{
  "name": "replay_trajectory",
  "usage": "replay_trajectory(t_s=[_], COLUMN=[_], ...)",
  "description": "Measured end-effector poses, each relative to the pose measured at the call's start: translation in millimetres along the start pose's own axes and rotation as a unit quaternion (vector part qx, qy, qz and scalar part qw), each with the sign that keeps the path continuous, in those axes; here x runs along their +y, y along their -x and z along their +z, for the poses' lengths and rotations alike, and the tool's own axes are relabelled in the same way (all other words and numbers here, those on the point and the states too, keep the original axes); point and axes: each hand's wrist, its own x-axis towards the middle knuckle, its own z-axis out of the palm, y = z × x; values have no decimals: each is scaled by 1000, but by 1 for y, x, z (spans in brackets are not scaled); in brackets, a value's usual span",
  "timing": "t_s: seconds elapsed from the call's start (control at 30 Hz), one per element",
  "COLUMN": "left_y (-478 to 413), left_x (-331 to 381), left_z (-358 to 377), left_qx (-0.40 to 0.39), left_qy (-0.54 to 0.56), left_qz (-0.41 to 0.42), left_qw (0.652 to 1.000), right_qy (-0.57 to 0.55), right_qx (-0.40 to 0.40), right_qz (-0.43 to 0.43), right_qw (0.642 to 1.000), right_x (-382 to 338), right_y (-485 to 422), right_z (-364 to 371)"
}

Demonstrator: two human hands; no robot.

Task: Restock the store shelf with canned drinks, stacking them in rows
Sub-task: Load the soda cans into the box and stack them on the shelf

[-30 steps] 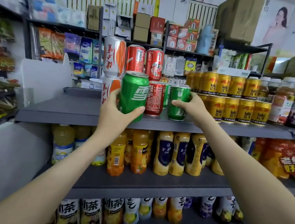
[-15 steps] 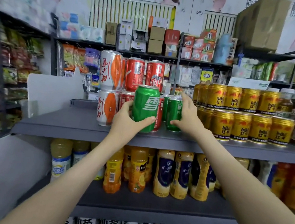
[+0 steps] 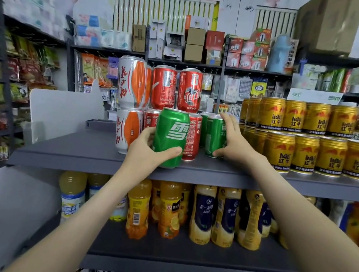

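Observation:
My left hand (image 3: 147, 150) grips a green can (image 3: 170, 137) that stands at the front of the grey top shelf (image 3: 76, 157), thumb across its lower front. My right hand (image 3: 234, 140) wraps around a second green can (image 3: 213, 135) standing further back on the shelf, with another green can (image 3: 203, 125) behind it. Red cans (image 3: 193, 135) stand between the two, and two more red cans (image 3: 176, 88) are stacked above. Silver-and-orange cans (image 3: 130, 105) are stacked two high to the left.
Gold cans (image 3: 309, 138) fill the shelf's right side in two stacked rows. The shelf's left part is bare up to a white panel (image 3: 64, 110). Yellow and orange drink bottles (image 3: 169, 209) line the shelf below. Racks of goods stand behind and to the left.
My left hand has brought the green can down from the air onto the shelf's front. My right hand has stayed on the other green can. The view has shifted closer.

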Motion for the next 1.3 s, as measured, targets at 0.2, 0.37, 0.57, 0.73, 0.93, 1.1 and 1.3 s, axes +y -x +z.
replay_trajectory(t_s=[0.2, 0.37, 0.57, 0.73, 0.93, 1.1, 1.3], left_y=[-3, -4, -4, -4, 0, 3, 4], left_x=[-5, -11, -14, -15, -10, 4, 29], left_z=[0, 0, -2, -4, -3, 1, 12], left_qx=[-2, -8, -15, -24, -25, -34, -77], left_qy=[-4, 0, 17, 17, 11, -24, -157], left_qz=[6, 13, 16, 11, 18, 35, 98], left_qw=[1000, 1000, 1000, 1000, 999, 999, 980], right_qy=[15, 19, 40, 64, -8, -88, -15], right_qx=[-7, -1, -17, -41, 42, 119, 122], right_qz=[10, 17, 39, 53, -19, -109, -203], right_qw=[1000, 1000, 998, 996, 999, 983, 972], right_x=[1, -2, -2, -5, -20, -54, -71], right_y=[-20, -33, -43, -45, -17, 34, 71], right_z=[13, 25, 25, 23, 13, -4, -16])
